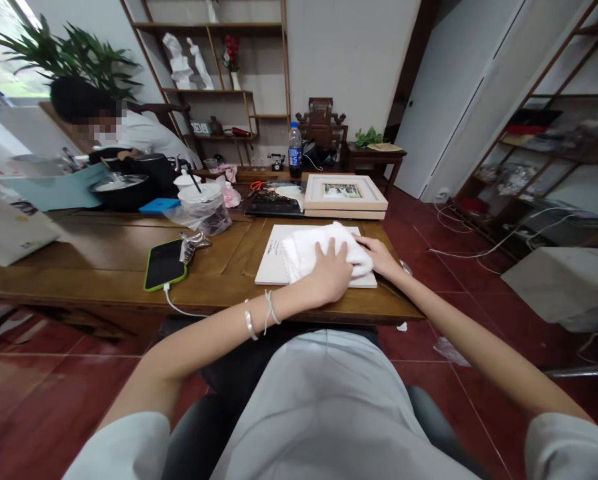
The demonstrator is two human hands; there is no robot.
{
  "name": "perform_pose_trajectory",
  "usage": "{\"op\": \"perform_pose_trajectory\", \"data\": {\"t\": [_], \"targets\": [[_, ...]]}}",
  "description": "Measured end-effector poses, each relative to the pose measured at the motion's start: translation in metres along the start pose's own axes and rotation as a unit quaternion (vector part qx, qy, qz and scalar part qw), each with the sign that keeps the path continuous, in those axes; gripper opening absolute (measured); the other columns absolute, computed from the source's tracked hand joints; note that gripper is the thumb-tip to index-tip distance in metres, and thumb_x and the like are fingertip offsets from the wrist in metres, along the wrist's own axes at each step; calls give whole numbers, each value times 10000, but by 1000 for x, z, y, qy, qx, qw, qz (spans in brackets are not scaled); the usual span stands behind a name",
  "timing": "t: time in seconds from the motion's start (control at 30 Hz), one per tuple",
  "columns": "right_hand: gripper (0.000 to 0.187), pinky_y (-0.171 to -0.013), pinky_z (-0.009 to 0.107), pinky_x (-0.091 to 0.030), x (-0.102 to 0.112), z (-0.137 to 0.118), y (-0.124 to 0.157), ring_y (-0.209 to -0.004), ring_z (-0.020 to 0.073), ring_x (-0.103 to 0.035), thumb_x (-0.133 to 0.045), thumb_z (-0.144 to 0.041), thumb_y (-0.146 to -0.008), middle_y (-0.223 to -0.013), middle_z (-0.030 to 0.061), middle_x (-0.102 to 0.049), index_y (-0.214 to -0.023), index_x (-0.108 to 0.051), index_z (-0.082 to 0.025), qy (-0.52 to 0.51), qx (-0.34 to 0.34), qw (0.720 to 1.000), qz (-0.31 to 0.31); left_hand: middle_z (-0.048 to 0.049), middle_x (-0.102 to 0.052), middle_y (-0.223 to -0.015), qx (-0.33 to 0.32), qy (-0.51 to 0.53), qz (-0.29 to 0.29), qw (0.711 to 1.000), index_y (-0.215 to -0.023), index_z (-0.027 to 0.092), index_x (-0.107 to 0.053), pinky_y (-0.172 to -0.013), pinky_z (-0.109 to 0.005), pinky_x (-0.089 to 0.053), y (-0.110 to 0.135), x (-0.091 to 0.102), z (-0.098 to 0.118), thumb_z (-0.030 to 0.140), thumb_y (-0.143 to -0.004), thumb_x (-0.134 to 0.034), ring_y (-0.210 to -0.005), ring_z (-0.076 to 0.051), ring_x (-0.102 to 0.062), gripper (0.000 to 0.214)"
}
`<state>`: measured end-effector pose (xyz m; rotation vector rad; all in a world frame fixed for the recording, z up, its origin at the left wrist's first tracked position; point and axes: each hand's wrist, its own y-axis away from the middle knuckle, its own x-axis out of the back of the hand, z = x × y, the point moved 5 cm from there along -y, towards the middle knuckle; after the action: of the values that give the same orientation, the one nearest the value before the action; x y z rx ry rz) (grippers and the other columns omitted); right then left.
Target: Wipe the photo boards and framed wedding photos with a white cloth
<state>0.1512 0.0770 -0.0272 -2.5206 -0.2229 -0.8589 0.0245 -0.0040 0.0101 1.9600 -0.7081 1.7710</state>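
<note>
A folded white towel (309, 248) lies on a flat white board (271, 263) near the front edge of the wooden table (103, 267). My left hand (331, 273) lies flat on the towel's near side, fingers stretched out and pressing down. My right hand (381, 257) rests at the towel's right edge, fingers extended against the cloth and the board. Bracelets sit on my left wrist.
Two stacked light picture frames (343, 193) lie behind the board. A phone in a green case (163, 265) charges at the left, by a foil wrapper. Farther back are a plastic bag with cups (201, 207), a blue-labelled bottle (295, 152), a black pot, and a seated person (123, 130).
</note>
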Motion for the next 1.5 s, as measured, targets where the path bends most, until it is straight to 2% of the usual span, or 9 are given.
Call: {"op": "perform_pose_trajectory", "data": {"t": [0.13, 0.27, 0.4, 0.57, 0.8, 0.97, 1.1, 1.23, 1.5], "targets": [[403, -1027, 387, -370, -1, -5, 3, -1197, 253, -507, -532, -194, -747, -1252, 40, -593, -1129, -659, -204, 43, 15, 999, 7, -117, -302, -1487, -86, -2, -50, 995, -1050, 189, -666, -957, -643, -317, 41, 7, 23, 170, -838, -469, -1344, -413, -251, 290], [341, -1000, 394, -400, -4, -12, 4, -1140, 248, -554, -525, -175, -745, -1185, 79, -637, -1041, -696, -180, 81, 65, 994, 15, -85, -330, -1478, -130, 11, -51, 990, -1068, 201, -638, -948, -574, -379, 55, 15, 15, 132, -827, -453, -1340, -353, -296, 311], [327, -931, 410, -445, -3, -19, 5, -1030, 258, -599, -502, -119, -722, -1076, 83, -682, -959, -717, -186, 127, 87, 988, 29, -125, -478, -1364, -86, 29, -24, 996, -1145, 182, -577, -920, -465, -434, 26, 14, -22, 135, -833, -429, -1283, -307, -399, 349], [372, -935, 397, -435, -4, -24, 7, -1042, 235, -582, -469, -98, -755, -1082, 35, -675, -1024, -683, -238, 151, 100, 983, 12, -124, -600, -1190, -63, 57, 12, 996, -1144, 170, -575, -898, -382, -444, -29, 3, -60, 192, -845, -422, -1113, -278, -550, 336], [318, -950, 407, -425, -7, -14, 7, -1059, 260, -576, -511, -210, -795, -1155, 92, -628, -1073, -664, -194, 165, 83, 983, 9, -121, -648, -1101, -105, 152, 86, 979, -1043, 134, -629, -827, -331, -449, -76, 4, -62, 308, -865, -429, -986, -263, -604, 319], [313, -948, 424, -425, -8, -14, 6, -1069, 271, -570, -518, -269, -816, -1149, 121, -626, -1078, -653, -163, 163, 83, 983, -1, -122, -674, -1037, -115, 174, 46, 977, -1001, 104, -645, -781, -308, -447, -95, -3, -67, 373, -876, -427, -905, -241, -619, 368], [282, -970, 436, -410, -8, -15, 6, -1093, 255, -559, -522, -283, -825, -1154, 91, -630, -1066, -644, -204, 162, 89, 983, -2, -138, -669, -1041, -111, 158, 46, 980, -1013, 106, -637, -804, -324, -434, -86, -5, -82, 429, -894, -389, -916, -248, -612, 424], [282, -996, 456, -389, -8, -14, 7, -1121, 256, -545, -524, -287, -825, -1184, 101, -620, -1069, -638, -203, 157, 84, 984, 3, -131, -668, -1037, -63, 149, 21, 987, -995, 118, -641, -836, -331, -419, -63, -11, -112, 459, -881, -394, -925, -248, -599, 436], [278, -1001, 476, -382, -8, -14, 8, -1134, 257, -536, -530, -260, -814, -1183, 96, -623, -1067, -634, -208, 151, 86, 985, 5, -95, -667, -1017, -6, 160, 43, 986, -946, 134, -632, -838, -295, -396, -19, -21, -163, 432, -871, -416, -912, -220, -577, 376]]}}
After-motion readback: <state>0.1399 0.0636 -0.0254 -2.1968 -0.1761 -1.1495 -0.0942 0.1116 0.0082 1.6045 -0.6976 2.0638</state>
